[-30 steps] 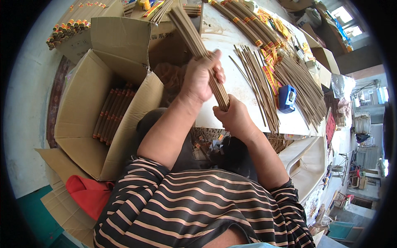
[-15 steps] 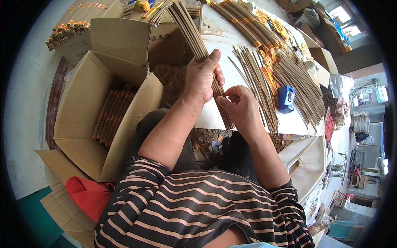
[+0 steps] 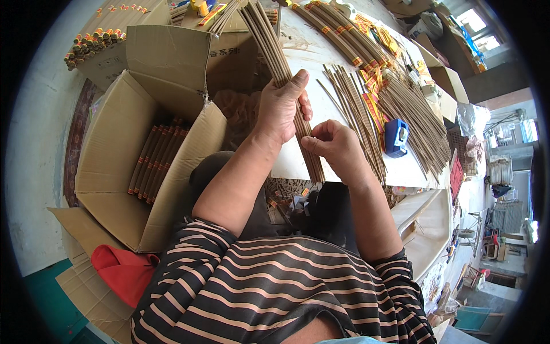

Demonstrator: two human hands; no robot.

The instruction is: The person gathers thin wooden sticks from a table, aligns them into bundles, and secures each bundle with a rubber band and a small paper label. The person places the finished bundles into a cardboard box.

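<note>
A bundle of thin brown incense sticks (image 3: 269,49) slants across in front of me. My left hand (image 3: 281,106) wraps round its middle, thumb lying on top. Lower down, my right hand (image 3: 335,143) is closed with its thumb and curled fingers against the sticks; some fingertips are hidden. Loose incense sticks (image 3: 358,117) lie on the white table (image 3: 292,166) just beyond my right hand. Beside them sit a blue tape dispenser (image 3: 396,138) and a larger spread of loose sticks (image 3: 421,129).
An open cardboard box (image 3: 109,183) at my left holds labelled incense bundles (image 3: 157,160). More wrapped bundles (image 3: 332,31) lie at the table's far side, near red and yellow paper strips (image 3: 372,80). A red cloth (image 3: 123,272) rests beside the box.
My right hand has shifted slightly right and down along the bundle. The bundle's upper end has tilted a little to the right; my left hand keeps its hold.
</note>
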